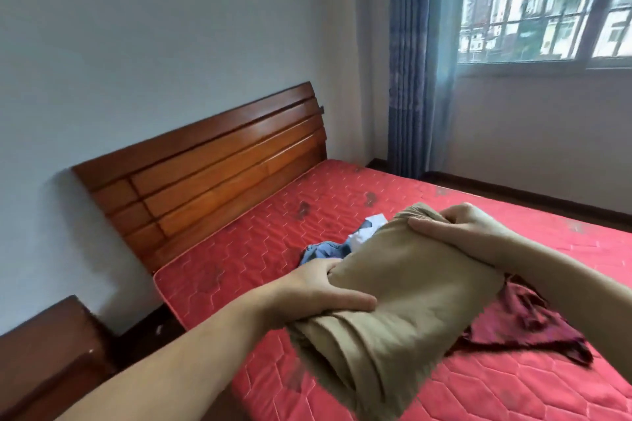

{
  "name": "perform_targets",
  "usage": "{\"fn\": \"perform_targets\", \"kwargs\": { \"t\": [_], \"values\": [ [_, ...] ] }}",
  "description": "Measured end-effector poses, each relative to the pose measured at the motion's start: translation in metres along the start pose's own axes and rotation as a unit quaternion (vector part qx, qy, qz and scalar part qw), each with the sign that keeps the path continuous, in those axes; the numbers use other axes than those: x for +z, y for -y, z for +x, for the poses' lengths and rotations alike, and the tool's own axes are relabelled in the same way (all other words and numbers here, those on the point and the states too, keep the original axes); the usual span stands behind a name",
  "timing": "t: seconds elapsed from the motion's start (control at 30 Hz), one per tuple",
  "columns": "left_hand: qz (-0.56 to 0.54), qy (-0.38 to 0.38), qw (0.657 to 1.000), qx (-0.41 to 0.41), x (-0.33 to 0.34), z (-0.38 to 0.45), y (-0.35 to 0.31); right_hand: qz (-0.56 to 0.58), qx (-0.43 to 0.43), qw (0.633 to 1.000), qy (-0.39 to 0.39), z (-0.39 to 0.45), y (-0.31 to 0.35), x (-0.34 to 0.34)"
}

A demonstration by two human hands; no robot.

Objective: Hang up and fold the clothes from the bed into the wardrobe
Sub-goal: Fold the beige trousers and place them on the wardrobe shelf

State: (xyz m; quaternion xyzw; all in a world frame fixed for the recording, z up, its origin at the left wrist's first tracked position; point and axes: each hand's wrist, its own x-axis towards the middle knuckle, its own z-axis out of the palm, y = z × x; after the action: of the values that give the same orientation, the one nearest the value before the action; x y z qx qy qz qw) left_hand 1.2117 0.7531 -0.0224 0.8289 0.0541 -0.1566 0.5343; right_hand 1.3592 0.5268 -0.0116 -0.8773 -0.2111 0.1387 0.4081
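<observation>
Folded tan garment (403, 287), centre frame: soft, light, floppy; gripped at both ends by left hand (321, 290) and right hand (461, 225).

- The bed (239, 239) has a bare red quilted mattress and a wooden headboard (212, 154).
- A dark red garment (526, 325) lies crumpled on the mattress, just below and right of the held bundle.
- Blue and white clothes (338, 243) lie beyond the grip, toward the headboard.
</observation>
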Motion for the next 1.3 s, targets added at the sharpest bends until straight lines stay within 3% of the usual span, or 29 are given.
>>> {"fn": "perform_targets", "kwargs": {
  "t": [0.07, 0.17, 0.2, 0.3, 0.37, 0.47, 0.53, 0.6, 0.77, 0.97, 1.13, 1.3],
  "values": [
    [-0.061, -0.019, 0.998, -0.022, -0.004, -0.029, 0.007, 0.140, 0.036, 0.984, 0.101, 0.002, 0.016, 0.004],
    [-0.172, -0.137, 0.975, -0.026, -0.009, -0.076, 0.018, 0.455, 0.050, 0.865, 0.204, -0.002, 0.035, 0.031],
    [-0.216, -0.198, 0.956, -0.023, -0.011, -0.088, 0.022, 0.507, 0.064, 0.831, 0.221, -0.005, 0.041, 0.049],
    [-0.338, -0.359, 0.870, 0.010, -0.025, -0.120, 0.035, 0.531, 0.079, 0.779, 0.323, -0.030, 0.073, 0.119],
    [-0.355, -0.426, 0.832, 0.015, -0.034, -0.144, 0.048, 0.507, 0.037, 0.783, 0.360, -0.051, 0.112, 0.158],
    [-0.310, -0.498, 0.810, 0.005, -0.041, -0.191, 0.072, 0.453, 0.013, 0.813, 0.366, -0.078, 0.172, 0.203],
    [-0.301, -0.526, 0.795, 0.007, -0.044, -0.226, 0.090, 0.404, -0.011, 0.851, 0.335, -0.088, 0.201, 0.235],
    [-0.320, -0.529, 0.786, 0.019, -0.051, -0.265, 0.110, 0.380, -0.034, 0.862, 0.333, -0.100, 0.224, 0.271],
    [-0.395, -0.502, 0.767, 0.063, -0.073, -0.368, 0.167, 0.357, -0.015, 0.791, 0.496, -0.137, 0.283, 0.356],
    [-0.399, -0.471, 0.785, 0.052, -0.109, -0.466, 0.215, 0.355, -0.085, 0.787, 0.498, -0.168, 0.353, 0.430],
    [-0.487, -0.543, 0.683, 0.033, -0.132, -0.494, 0.227, 0.283, -0.117, 0.762, 0.570, -0.172, 0.388, 0.470],
    [-0.482, -0.626, 0.614, 0.011, -0.167, -0.485, 0.268, 0.242, -0.089, 0.730, 0.633, -0.145, 0.399, 0.508]
  ]
}}
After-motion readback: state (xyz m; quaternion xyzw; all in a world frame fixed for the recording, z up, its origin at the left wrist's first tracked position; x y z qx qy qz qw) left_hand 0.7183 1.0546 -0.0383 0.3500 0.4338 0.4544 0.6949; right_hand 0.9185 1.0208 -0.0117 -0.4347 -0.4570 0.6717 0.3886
